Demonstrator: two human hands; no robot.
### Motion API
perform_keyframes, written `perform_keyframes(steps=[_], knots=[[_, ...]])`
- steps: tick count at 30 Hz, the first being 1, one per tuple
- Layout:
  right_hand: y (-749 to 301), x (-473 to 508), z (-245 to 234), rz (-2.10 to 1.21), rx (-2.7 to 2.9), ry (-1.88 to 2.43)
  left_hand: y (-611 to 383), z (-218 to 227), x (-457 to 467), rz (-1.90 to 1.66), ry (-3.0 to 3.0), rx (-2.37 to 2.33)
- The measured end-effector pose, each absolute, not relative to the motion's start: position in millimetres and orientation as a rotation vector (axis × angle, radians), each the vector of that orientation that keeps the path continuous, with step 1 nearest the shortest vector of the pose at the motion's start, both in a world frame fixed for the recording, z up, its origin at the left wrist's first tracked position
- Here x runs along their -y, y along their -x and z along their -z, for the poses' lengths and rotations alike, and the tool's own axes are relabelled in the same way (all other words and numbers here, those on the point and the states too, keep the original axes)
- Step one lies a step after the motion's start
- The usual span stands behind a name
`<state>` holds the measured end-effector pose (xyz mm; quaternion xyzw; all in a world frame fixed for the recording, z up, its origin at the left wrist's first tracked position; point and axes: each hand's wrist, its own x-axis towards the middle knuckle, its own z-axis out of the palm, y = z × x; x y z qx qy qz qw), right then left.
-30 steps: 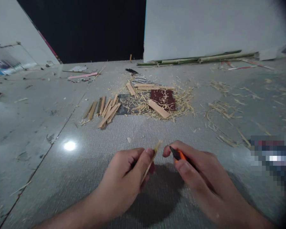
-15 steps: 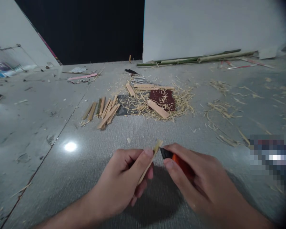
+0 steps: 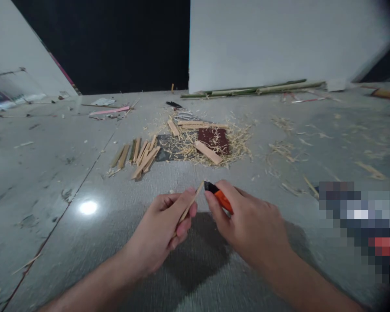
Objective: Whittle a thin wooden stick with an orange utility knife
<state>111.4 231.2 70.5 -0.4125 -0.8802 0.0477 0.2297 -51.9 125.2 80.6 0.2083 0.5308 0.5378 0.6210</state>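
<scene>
Pinched between the thumb and fingers of my left hand point(image 3: 164, 227) is a thin bamboo strip point(image 3: 191, 203), slanting up to the right. My right hand point(image 3: 247, 221) is closed around a utility knife point(image 3: 223, 201) with an orange and black body. The knife's black front end meets the strip's upper tip; its blade is too small to make out. Ahead on the floor, a pale flat bamboo piece point(image 3: 208, 152) rests partly over a dark red sheet point(image 3: 214, 138), among many thin shavings point(image 3: 242, 141).
Several cut bamboo pieces point(image 3: 146, 161) lie in a pile left of the shavings. Long green bamboo poles point(image 3: 256, 90) lie along the white panel point(image 3: 273, 43). A pink strip point(image 3: 109, 111) is on the floor farther left. A blurred-out patch point(image 3: 360, 216) covers something at the right.
Both hands have moved up and a little to the left. The strip has turned, showing a narrower edge, and the knife's front end stays at its tip.
</scene>
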Motion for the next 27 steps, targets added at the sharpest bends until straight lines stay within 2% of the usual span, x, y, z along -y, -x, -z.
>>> perform_keyframes(steps=[5, 12, 18, 27], knots=[[-137, -282, -87, -0.107, 2.151, 1.428, 50, -79, -118, -1.133, -0.678, -1.307], [-119, -241, -86, -0.54, 2.363, 1.068, 59, -71, -128, -1.203, -0.802, -1.331], [-123, -225, -85, -0.73, 2.383, 0.956, 60, -75, -125, -1.202, -0.896, -1.457], [-128, -220, -81, -0.599, 2.37, 0.832, 62, -75, -125, -1.159, -0.98, -1.573]])
